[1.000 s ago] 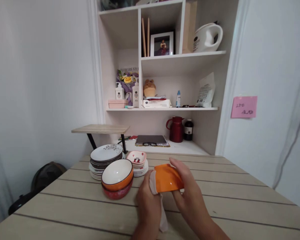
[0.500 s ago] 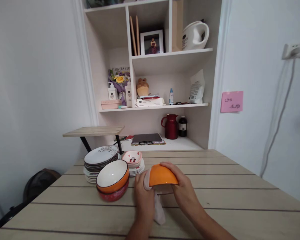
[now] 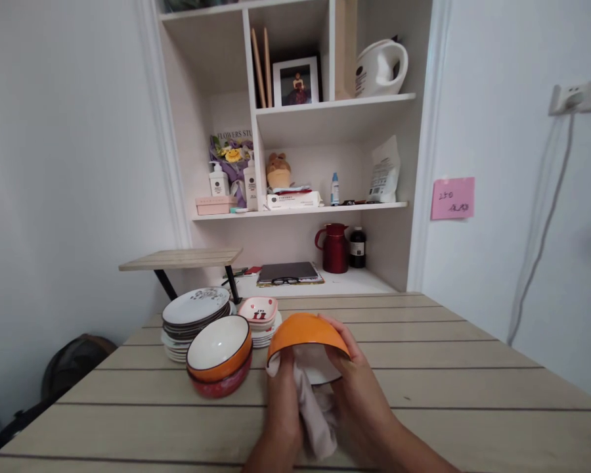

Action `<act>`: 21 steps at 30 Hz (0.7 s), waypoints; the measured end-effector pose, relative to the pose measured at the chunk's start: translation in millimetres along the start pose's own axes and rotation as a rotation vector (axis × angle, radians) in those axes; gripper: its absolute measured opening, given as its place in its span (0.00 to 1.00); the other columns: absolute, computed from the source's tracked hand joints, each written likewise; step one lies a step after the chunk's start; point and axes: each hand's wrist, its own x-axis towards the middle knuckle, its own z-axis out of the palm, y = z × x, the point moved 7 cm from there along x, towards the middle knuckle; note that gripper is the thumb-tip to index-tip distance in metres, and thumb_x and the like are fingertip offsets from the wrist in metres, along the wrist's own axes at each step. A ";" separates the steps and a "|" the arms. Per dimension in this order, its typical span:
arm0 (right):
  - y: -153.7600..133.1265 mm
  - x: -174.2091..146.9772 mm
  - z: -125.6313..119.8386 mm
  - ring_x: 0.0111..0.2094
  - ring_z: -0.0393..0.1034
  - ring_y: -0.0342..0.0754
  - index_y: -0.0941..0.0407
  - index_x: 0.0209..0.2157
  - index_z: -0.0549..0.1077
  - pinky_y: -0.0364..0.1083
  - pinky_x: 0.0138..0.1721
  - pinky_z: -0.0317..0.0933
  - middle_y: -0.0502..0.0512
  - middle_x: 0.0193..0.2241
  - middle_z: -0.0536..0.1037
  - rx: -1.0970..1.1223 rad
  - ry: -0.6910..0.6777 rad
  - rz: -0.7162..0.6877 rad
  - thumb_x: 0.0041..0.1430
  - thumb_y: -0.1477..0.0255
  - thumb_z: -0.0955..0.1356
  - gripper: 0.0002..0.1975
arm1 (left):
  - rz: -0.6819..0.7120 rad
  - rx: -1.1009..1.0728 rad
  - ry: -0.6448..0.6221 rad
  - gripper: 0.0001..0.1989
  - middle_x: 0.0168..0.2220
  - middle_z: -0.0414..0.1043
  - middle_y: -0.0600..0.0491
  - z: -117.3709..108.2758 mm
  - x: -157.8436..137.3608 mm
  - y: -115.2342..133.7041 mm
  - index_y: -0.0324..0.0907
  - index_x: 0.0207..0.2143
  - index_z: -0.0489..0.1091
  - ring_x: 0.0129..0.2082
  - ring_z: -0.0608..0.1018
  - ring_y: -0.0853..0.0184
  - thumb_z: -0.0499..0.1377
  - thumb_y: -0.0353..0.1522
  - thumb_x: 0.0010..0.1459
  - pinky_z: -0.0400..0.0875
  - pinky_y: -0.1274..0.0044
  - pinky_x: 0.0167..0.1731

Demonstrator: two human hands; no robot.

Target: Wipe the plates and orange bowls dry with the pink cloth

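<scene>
We see the bowl (image 3: 305,330) in both hands, near the middle of the scene, tipped with its mouth facing down and toward us. That tilt probably opens the inside to the fingers. The right grip (image 3: 357,374) is closed on the bowl's right side, some fingers over the outer wall and the thumb reaching in under the rim, so we judge that it carries most of the weight. The left grip (image 3: 284,391) holds the cloth (image 3: 318,424), its fingers tucked inside the bowl at the left; the cloth bunches at the left rim, likely to put fabric between skin and wall, and its loose end hangs down between the wrists.

To the left on the surface (image 3: 453,368), we find a second orange bowl (image 3: 220,346) nested in a red bowl (image 3: 222,386), which presumably saves room. The plates (image 3: 196,306) are piled just behind, and a small dish (image 3: 259,310) tops a lower pile to their right. Grouped like this, they leave the near middle to our hands.
</scene>
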 end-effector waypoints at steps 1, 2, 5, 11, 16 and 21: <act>0.1 0.9 0.2 0.48 0.72 0.53 0.49 0.52 0.69 0.49 0.49 0.63 0.53 0.50 0.77 0.005 -0.014 -0.007 0.50 0.70 0.71 0.25 | 0.038 0.027 0.005 0.24 0.45 0.79 0.47 -1.1 0.6 2.3 0.43 0.47 0.73 0.46 0.80 0.56 0.65 0.45 0.51 0.74 0.69 0.45; -0.1 2.4 -0.2 0.49 0.72 0.54 0.49 0.52 0.70 0.49 0.50 0.63 0.53 0.50 0.77 -0.012 -0.029 -0.010 0.51 0.69 0.71 0.24 | 0.091 0.072 0.023 0.24 0.45 0.79 0.47 -3.2 1.5 5.9 0.42 0.46 0.73 0.46 0.80 0.55 0.65 0.45 0.50 0.73 0.69 0.46; -3.4 9.9 -5.6 0.50 0.72 0.55 0.50 0.51 0.70 0.51 0.51 0.63 0.54 0.51 0.77 -0.191 -0.066 -0.038 0.55 0.66 0.69 0.21 | 0.243 0.254 0.130 0.21 0.42 0.80 0.46 -11.9 3.9 18.8 0.41 0.43 0.75 0.45 0.80 0.54 0.64 0.44 0.51 0.73 0.68 0.45; -23.9 22.9 -18.0 0.52 0.69 0.55 0.50 0.53 0.68 0.57 0.55 0.60 0.56 0.53 0.73 -0.769 -0.074 -0.368 0.56 0.71 0.66 0.21 | 0.478 0.566 0.219 0.17 0.47 0.78 0.46 -16.6 3.8 43.6 0.42 0.45 0.74 0.50 0.77 0.57 0.58 0.29 0.51 0.70 0.70 0.50; -41.8 11.0 -4.5 0.61 0.59 0.53 0.47 0.60 0.61 0.58 0.61 0.53 0.55 0.60 0.65 -0.954 -0.156 -0.637 0.48 0.83 0.62 0.36 | 0.599 0.825 0.088 0.30 0.50 0.77 0.49 -6.2 0.0 41.9 0.45 0.47 0.74 0.51 0.76 0.60 0.53 0.18 0.41 0.68 0.72 0.52; -31.9 10.5 6.8 0.55 0.66 0.52 0.47 0.52 0.71 0.57 0.58 0.57 0.53 0.52 0.75 -0.946 -0.407 -0.549 0.39 0.86 0.60 0.37 | 0.652 0.936 0.013 0.29 0.46 0.78 0.50 -0.1 -0.9 43.3 0.46 0.45 0.75 0.49 0.77 0.60 0.51 0.16 0.43 0.68 0.71 0.51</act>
